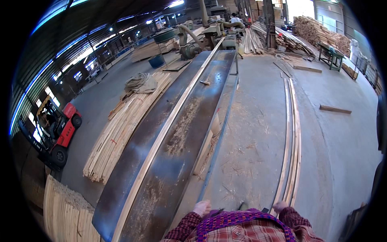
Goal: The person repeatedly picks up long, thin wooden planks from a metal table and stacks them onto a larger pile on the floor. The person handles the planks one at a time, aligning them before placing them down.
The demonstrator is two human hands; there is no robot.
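The long wooden strip (169,121) lies lengthwise down the steel table (189,133), its long axis running straight away from the person — from the near end at the lower edge toward the sawing machine (209,34) at the far end. It sits left of the table's middle, with drifts of sawdust (181,129) to its right.

The left hand (201,208) is low at the table's near right edge, and the strip's near end lies to its left and slightly ahead — this hand is the nearer one. Its fingers look curled, but whether they grip anything cannot be told. The right hand (280,206) is further right, off the table, above the near ends of the thin slats on the floor (291,137); its grip cannot be told either.
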